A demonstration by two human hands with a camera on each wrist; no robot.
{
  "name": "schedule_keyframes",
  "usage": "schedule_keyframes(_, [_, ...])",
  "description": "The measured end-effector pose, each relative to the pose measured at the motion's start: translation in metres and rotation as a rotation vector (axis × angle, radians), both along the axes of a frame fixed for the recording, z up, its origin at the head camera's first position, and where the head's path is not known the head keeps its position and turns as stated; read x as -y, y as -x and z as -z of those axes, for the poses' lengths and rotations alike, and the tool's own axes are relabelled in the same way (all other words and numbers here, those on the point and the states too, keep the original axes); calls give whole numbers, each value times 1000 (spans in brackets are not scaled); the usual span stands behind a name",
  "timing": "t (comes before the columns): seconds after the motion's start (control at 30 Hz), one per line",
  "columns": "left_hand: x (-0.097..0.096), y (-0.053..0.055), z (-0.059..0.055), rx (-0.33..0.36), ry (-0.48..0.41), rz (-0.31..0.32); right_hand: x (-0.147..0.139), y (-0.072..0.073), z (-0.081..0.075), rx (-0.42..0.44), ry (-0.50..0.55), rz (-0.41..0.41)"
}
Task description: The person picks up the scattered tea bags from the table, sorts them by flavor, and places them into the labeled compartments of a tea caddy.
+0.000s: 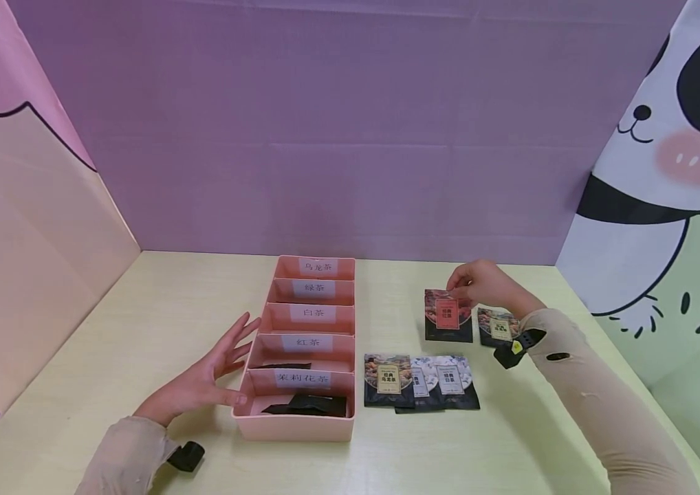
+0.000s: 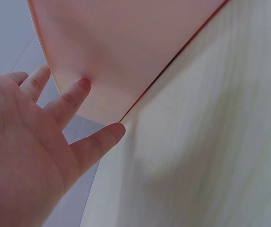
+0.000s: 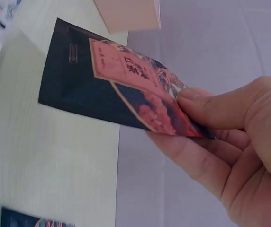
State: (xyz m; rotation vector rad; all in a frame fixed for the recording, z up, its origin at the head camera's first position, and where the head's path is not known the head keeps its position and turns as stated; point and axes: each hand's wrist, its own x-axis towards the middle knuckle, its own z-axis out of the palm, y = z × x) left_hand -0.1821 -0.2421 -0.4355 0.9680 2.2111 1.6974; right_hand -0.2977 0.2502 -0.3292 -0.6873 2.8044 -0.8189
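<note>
My right hand (image 1: 487, 283) pinches a tea sachet (image 1: 447, 316) with a red label by its edge; in the right wrist view the sachet (image 3: 107, 80) is off the table, thumb on top and fingers beneath. On the left, my left hand (image 1: 204, 381) rests against the side of a pink divided box (image 1: 294, 430), its fingers (image 2: 69, 101) spread and straight. The box has several labelled compartments in a row. Dark sachets (image 1: 313, 404) lie in the nearest compartment, and a dark sachet (image 1: 282, 366) shows in the one behind it.
Right of the box lie a sachet with a yellowish label (image 1: 388, 381) and two overlapping blue-white sachets (image 1: 452, 385). Another sachet (image 1: 497, 326) is partly behind my right wrist. A purple backdrop (image 1: 350, 137) stands behind the table, with printed side panels (image 1: 653, 275).
</note>
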Motion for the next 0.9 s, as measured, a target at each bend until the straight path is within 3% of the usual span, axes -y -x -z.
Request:
schedule_keyframes(0.3, [0, 0, 0, 5, -1, -2, 25, -11, -3, -31, 42, -44])
schedule_keyframes(0.67, [0, 0, 1, 7, -15, 9, 54, -25, -9, -154, 114, -106])
schedule_keyframes(0.9, [0, 0, 0, -3, 1, 2, 73, -36, -17, -191, 193, -93])
